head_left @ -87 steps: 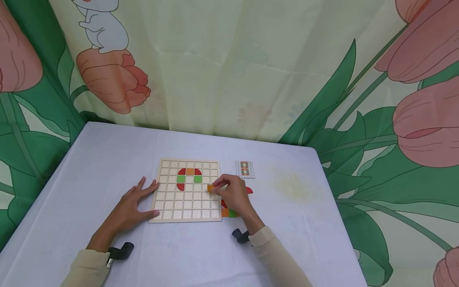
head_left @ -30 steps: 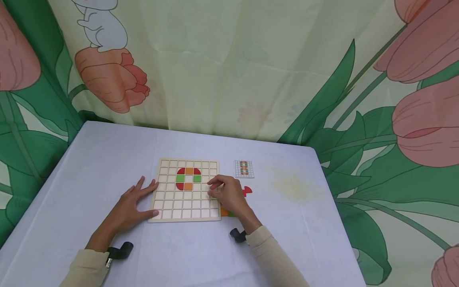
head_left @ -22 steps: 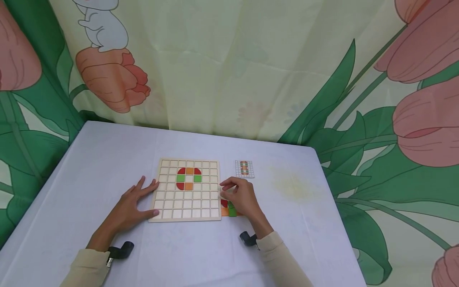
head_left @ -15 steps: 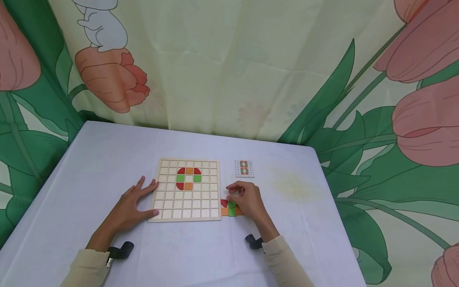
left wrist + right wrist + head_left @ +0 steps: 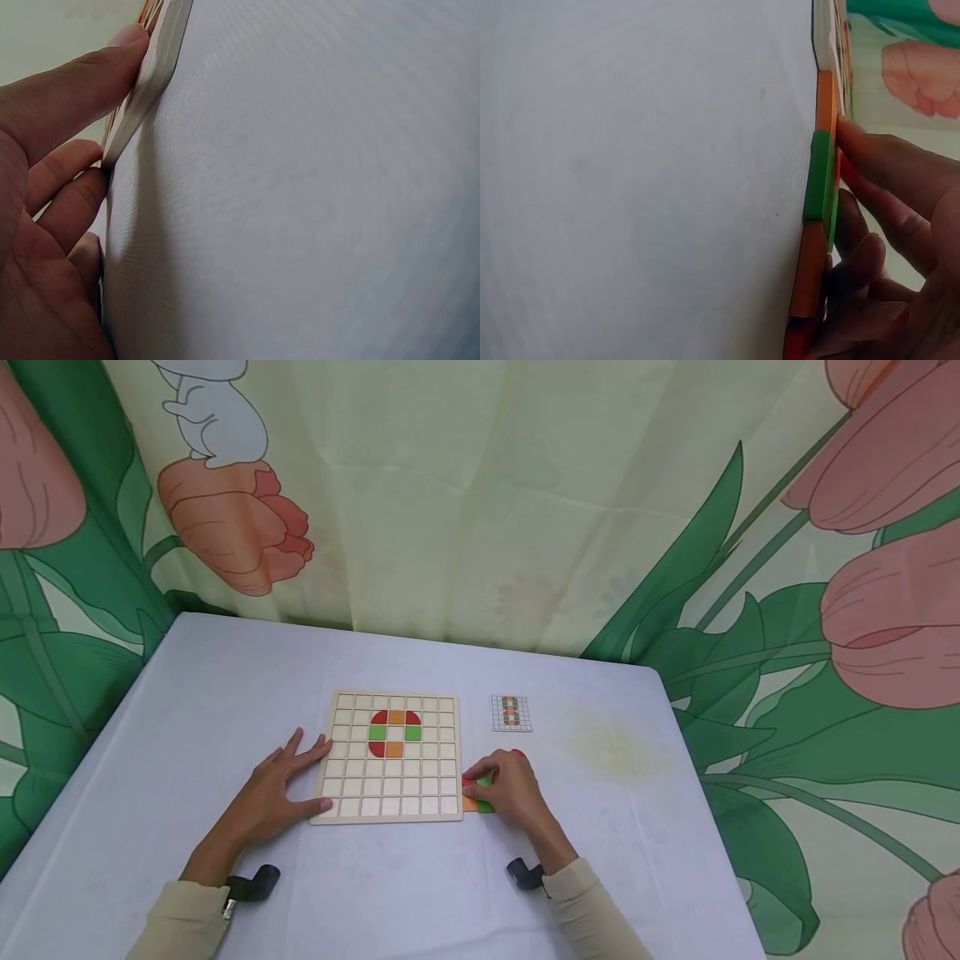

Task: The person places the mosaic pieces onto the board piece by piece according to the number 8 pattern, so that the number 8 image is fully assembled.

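- So, farthest left, a pale beige sleeve (image 5: 176, 914) reaches in over the white-covered desk (image 5: 360, 893), a black device (image 5: 253, 883) strapped at its wrist; a white rabbit (image 5: 225, 427) is printed on the backdrop above.
- The left hand (image 5: 277, 785) has its fingers spread wide, their tips against the board's left side, the thumb on the edge near the lower corner.
- Next comes the wooden grid board (image 5: 375, 787), flat on the desk. In its upper middle, coloured pieces ring a bare square: red, orange (image 5: 395, 717), red across the top; green (image 5: 378, 733) on either side; red and orange below, the lower right square bare.
- Just beyond the board's right edge, a red piece (image 5: 467, 782) sits pinched between thumb and fingers of the right hand (image 5: 510, 789) — whether it is lifted, I cannot tell.
- Below those fingers lie an orange piece (image 5: 470, 806) and a green piece (image 5: 486, 807), side by side and partly covered.
- Farther back, a small pattern card (image 5: 512, 713) lies apart from the board; another bit of red (image 5: 520, 752) peeks out behind the knuckles.
- Rightmost — large pink tulips (image 5: 892, 610) on the backdrop.
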A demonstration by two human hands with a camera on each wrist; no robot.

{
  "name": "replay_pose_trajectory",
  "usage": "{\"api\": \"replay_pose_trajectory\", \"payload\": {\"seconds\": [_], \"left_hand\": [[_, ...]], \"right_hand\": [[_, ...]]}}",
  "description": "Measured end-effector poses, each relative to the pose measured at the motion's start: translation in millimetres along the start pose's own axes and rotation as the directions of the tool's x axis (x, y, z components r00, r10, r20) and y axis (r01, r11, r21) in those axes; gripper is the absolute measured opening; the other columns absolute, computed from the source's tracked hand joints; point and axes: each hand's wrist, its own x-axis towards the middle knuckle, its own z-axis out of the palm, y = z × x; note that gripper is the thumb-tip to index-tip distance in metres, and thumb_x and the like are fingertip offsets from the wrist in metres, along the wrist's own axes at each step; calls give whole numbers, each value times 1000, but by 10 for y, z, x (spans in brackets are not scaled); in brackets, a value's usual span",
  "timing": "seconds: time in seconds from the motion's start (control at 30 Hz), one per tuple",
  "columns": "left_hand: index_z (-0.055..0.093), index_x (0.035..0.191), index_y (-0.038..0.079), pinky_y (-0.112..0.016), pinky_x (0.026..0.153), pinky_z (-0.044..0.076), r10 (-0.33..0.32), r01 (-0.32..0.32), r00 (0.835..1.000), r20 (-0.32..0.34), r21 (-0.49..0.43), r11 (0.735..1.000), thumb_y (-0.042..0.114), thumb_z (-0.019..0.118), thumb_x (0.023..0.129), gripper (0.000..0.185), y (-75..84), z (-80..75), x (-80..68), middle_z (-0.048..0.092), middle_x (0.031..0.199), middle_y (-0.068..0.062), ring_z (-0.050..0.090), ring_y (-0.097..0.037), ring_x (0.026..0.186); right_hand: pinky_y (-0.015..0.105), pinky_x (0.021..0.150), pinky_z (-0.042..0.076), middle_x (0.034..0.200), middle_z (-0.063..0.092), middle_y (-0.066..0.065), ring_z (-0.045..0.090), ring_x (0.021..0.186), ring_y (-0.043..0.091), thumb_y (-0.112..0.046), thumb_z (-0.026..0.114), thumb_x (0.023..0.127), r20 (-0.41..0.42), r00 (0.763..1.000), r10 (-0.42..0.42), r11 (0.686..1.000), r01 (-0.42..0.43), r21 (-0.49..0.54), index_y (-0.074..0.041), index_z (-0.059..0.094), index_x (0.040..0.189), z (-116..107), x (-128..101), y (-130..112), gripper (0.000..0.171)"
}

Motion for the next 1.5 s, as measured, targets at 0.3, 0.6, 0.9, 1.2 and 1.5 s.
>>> {"api": "replay_pose_trajectory", "payload": {"seconds": [0.3, 0.6, 0.9, 1.2, 1.5], "left_hand": [[39, 166, 26, -88, 111, 25, 0, 0, 1000, 1, -9, 1000, 45, 91, 80, 102, 3, -2, -5, 11, 177, -28, 16, -70, 153], [39, 166, 27, -88, 111, 26, -1, 1, 1000, 4, -4, 1000, 45, 91, 80, 102, 5, -4, -5, 11, 177, -27, 17, -70, 152], [40, 165, 27, -88, 111, 26, 2, -2, 1000, 2, 2, 1000, 45, 91, 80, 101, 10, -9, -13, 13, 176, -28, 17, -70, 152], [41, 165, 25, -88, 112, 26, 2, -2, 1000, -3, -4, 1000, 44, 91, 80, 100, 31, -9, -18, 13, 176, -29, 17, -71, 152], [42, 164, 24, -87, 113, 25, 14, -14, 1000, -7, -9, 1000, 43, 91, 80, 99, 30, -16, -7, 14, 176, -29, 17, -70, 152]], "right_hand": [[30, 67, 46, 82, 67, -10, 58, 80, 12, -27, 97, 78, -20, 1000, 21, 997, -22, -68, -28, 80, 86, -7, -12, -23, 19], [27, 65, 46, 74, 64, -7, 59, 72, 11, -20, 95, 80, 44, 999, -14, 999, 15, -34, -22, 70, 83, -51, -5, 32, 25], [23, 46, 43, 74, 63, 1, 54, 56, 13, -7, 85, 88, 136, 982, -129, 978, 104, 181, -18, 72, 88, -105, 22, 53, 17], [20, 59, 43, 82, 68, -1, 54, 72, 15, -18, 87, 90, 90, 992, -83, 970, 59, 238, -23, 82, 90, -75, 92, -58, 7], [23, 48, 35, 85, 74, -2, 47, 56, 16, -14, 87, 88, 84, 996, -38, 972, 17, 233, -24, 85, 93, -82, 120, -172, 11]]}}
